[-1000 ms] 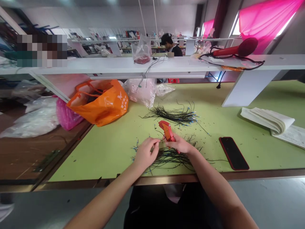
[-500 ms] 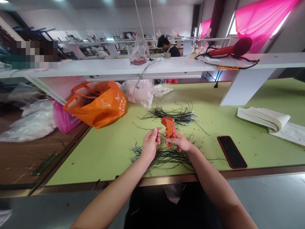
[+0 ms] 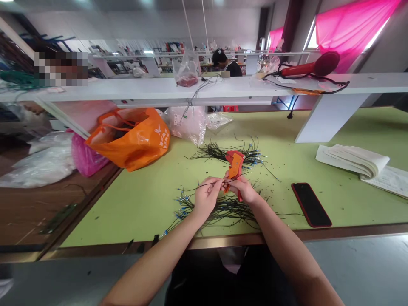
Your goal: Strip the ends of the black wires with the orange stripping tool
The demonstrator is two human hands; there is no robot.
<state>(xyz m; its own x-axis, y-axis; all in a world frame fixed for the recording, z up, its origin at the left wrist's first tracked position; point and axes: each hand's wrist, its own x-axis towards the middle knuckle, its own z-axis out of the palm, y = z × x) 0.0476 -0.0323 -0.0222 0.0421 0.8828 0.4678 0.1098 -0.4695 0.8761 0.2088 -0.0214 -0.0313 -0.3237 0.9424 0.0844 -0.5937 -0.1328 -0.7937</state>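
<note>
Left hand [image 3: 206, 194] pinches a black wire [image 3: 193, 188], right hand [image 3: 245, 190] grips red-and-orange pliers [image 3: 236, 165]; far wire bundle [image 3: 211, 151] lies at their 12 o'clock, near wire bundle [image 3: 236, 208] at 6.

Orange bag [image 3: 137, 146]: white logo [image 3: 158, 131], characters [image 3: 164, 139] too small to read; plastic bag [image 3: 194, 123] label [image 3: 177, 120] unreadable

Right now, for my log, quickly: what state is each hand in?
Left hand: closed, pinching a thin black wire.
Right hand: closed around the red-and-orange hand tool.
</note>
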